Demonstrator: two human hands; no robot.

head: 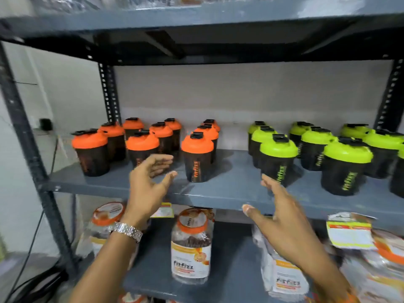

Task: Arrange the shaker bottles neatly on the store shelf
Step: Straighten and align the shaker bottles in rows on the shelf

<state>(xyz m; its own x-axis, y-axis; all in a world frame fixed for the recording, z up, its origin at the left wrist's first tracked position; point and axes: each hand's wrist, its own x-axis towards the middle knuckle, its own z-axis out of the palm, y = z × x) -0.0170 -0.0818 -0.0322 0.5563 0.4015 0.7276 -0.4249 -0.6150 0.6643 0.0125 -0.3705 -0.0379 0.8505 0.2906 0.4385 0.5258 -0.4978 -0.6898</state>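
Both hands are empty with fingers spread wide: the left hand [150, 180] beside an orange-lidded shaker [142, 147], the right hand [282, 213] by a green-lidded shaker [278, 159]. All stand upright on the shelf [218, 193]; a careless sweep could topple front bottles off the edge.

Cut off by the right edge: one black shaker bottle with a lime-green lid [398, 173] on the grey metal shelf [229, 189]. Below that shelf, blurred clear plastic pouches with orange-and-white labels [371, 265]; print unreadable.
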